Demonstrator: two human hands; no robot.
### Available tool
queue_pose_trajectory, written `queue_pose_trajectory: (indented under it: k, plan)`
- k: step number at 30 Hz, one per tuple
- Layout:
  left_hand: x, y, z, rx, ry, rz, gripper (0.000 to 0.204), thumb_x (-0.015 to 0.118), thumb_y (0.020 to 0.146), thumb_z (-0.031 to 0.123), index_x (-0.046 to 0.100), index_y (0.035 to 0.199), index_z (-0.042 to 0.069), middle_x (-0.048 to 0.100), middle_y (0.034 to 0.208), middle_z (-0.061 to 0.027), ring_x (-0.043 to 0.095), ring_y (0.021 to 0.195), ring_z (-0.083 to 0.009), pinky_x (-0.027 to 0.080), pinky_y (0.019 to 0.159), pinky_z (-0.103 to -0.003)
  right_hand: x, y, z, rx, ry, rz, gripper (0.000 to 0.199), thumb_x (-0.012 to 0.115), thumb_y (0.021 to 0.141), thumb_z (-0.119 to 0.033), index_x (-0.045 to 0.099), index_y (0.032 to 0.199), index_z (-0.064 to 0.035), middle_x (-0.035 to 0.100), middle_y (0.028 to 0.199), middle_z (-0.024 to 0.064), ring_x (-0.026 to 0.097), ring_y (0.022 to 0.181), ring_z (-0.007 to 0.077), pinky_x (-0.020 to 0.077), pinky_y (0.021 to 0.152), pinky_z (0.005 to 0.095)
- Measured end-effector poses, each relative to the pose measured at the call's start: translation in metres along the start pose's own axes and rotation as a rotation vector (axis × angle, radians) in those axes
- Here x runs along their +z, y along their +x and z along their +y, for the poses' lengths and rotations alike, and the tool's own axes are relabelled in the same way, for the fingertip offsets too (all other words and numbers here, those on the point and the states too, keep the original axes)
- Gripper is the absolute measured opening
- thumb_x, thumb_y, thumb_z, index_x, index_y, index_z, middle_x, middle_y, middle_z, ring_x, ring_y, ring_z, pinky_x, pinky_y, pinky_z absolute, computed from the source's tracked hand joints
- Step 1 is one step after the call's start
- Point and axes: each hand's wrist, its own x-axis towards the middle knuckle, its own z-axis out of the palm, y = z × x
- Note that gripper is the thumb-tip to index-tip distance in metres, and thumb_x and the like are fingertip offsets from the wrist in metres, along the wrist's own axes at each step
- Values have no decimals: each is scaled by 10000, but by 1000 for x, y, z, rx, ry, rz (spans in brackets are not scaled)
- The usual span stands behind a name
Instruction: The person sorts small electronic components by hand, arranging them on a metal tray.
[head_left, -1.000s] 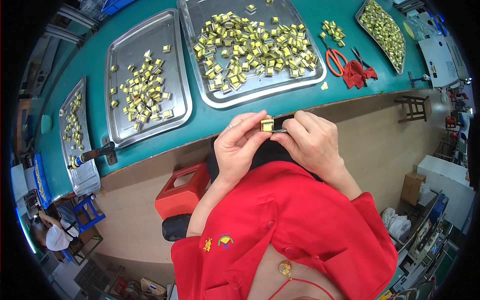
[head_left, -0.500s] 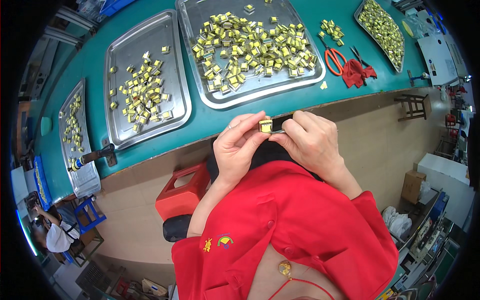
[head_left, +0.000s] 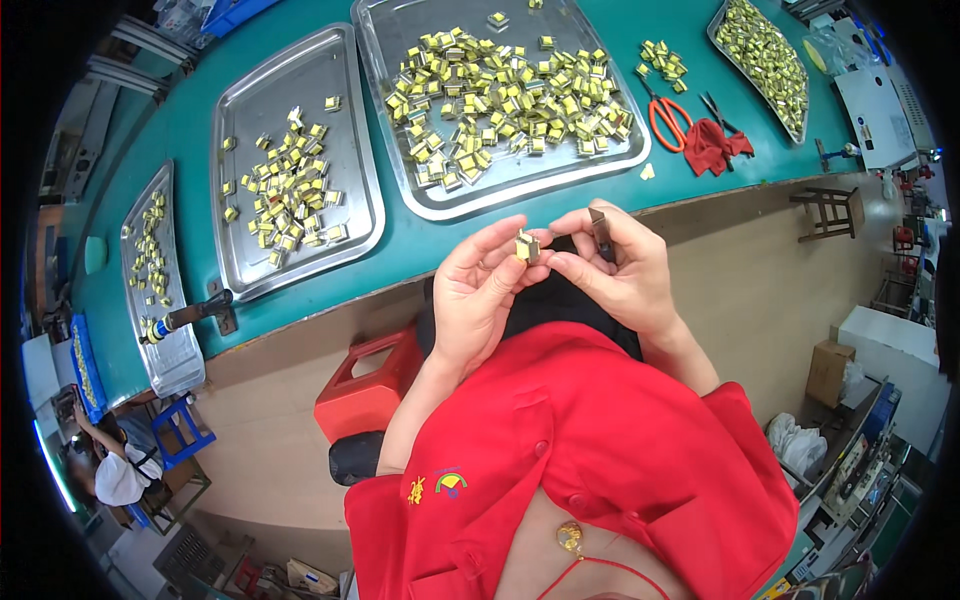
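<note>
My left hand [head_left: 472, 295] pinches a small transformer [head_left: 527, 247] wrapped in yellow tape, held up just off the table's front edge. Between the fingers of my right hand [head_left: 632, 278] is a dark, flat blade-like tool [head_left: 601, 236], pointing up; its exact kind is unclear. The thumb of that hand reaches toward the transformer, close to or touching it. Beyond my hands, a large metal tray [head_left: 470, 208] holds a heap of similar yellow transformers. Another metal tray [head_left: 370, 215], to its left, carries a smaller pile.
Orange-handled scissors [head_left: 670, 125], a red cloth [head_left: 712, 148] and a few loose transformers [head_left: 662, 62] lie right of the large tray. A clamp [head_left: 190, 315] grips the table edge at left. A red stool [head_left: 368, 390] stands below; a person [head_left: 122, 470] sits far left.
The transformer has been turned in my left fingers. My right hand has opened its grip somewhat, and the tool has swung from pointing at the transformer to pointing up.
</note>
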Motion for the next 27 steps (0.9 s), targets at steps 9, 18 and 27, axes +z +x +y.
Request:
queue_pose_trajectory:
  k: [9, 18, 27]
  plan:
    - [-4, 0, -4, -30, -36, 14, 332, 521, 892, 8, 472, 1218, -30, 591, 1114, -174, 605, 984, -211, 509, 856, -317, 1, 2, 1, 12, -23, -60, 238, 688, 743, 35, 608, 966, 42, 384, 697, -47, 304, 565, 11, 230, 478, 178]
    - [-1, 0, -6, -52, 2, -5, 329, 505, 907, 32, 475, 1229, -26, 593, 1117, -151, 601, 1002, -211, 498, 874, -327, 5, -1, 9, -23, -4, -18, 260, 685, 740, 43, 594, 983, 54, 403, 713, -39, 333, 592, 16, 255, 484, 169]
    - [0, 1, -6, -62, 4, -20, 332, 490, 920, 54, 474, 1242, -25, 591, 1109, -119, 580, 1027, -195, 473, 904, -328, 6, -1, 10, -33, -39, 11, 239, 691, 738, 36, 603, 960, 46, 400, 708, -38, 331, 586, 13, 245, 484, 169]
